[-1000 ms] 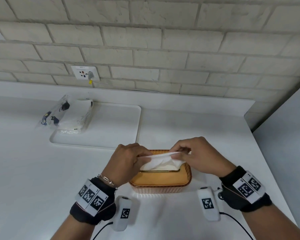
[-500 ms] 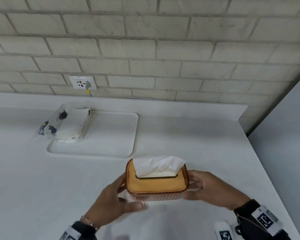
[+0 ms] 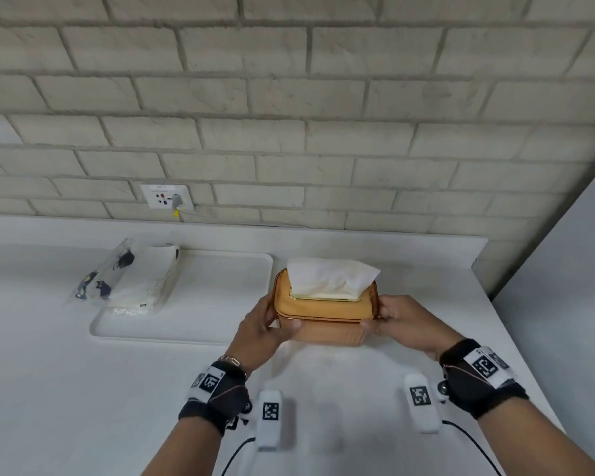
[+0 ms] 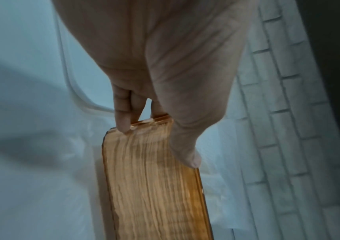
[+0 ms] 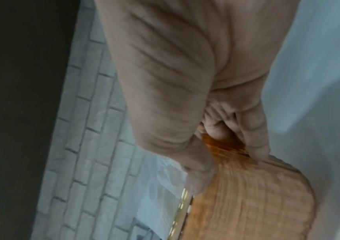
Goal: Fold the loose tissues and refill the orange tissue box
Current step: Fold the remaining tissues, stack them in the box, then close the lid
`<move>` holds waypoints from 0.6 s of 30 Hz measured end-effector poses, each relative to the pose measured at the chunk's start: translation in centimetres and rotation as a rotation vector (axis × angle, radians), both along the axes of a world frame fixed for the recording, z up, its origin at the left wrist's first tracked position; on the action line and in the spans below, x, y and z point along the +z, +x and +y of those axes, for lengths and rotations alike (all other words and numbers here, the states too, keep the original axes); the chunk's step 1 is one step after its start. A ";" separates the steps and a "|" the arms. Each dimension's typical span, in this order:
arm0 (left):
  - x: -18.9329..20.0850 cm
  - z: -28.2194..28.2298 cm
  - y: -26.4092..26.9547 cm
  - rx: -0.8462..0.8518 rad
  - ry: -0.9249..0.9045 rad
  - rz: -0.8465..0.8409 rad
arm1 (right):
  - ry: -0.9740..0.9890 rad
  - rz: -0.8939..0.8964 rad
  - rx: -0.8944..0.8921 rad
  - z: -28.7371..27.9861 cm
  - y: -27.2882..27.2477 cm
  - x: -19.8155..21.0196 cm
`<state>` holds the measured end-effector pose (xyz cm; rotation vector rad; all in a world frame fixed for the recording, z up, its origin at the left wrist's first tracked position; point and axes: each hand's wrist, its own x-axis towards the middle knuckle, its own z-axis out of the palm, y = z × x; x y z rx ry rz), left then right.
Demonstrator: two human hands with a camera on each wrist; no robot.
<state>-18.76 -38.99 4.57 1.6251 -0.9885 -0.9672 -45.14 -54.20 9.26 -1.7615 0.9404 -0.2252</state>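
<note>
The orange tissue box (image 3: 323, 316) is held between both hands just above the white counter, right of the tray. A white tissue (image 3: 328, 278) sticks up out of its gold-rimmed slot. My left hand (image 3: 265, 326) grips the box's left end, thumb on the front and fingers round the far side. My right hand (image 3: 397, 319) grips the right end the same way. The left wrist view shows the ribbed orange box (image 4: 154, 186) with my left hand's fingers (image 4: 123, 120) on its end. In the right wrist view the box (image 5: 247, 203) and the tissue (image 5: 160, 186) show under my right hand.
A white tray (image 3: 217, 297) lies left of the box, with an opened plastic pack of tissues (image 3: 134, 283) on its left edge. A wall socket (image 3: 167, 197) with a plug sits on the brick wall behind. A grey panel (image 3: 571, 286) stands at the counter's right end.
Both hands let go of the tissue at the slot, took the box by its ends, and moved it away from me toward the wall, beside the tray.
</note>
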 end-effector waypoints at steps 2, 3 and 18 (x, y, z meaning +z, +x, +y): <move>-0.8 -2.8 1.2 0.005 0.020 0.022 | -0.001 -0.003 -0.027 -2.2 1.3 -0.4; -1.0 -4.0 1.8 0.007 0.036 0.030 | 0.004 0.007 -0.044 -3.3 2.0 -0.6; -0.5 -12.7 6.5 0.100 0.155 -0.031 | -0.020 0.106 -0.178 -10.6 9.1 -2.9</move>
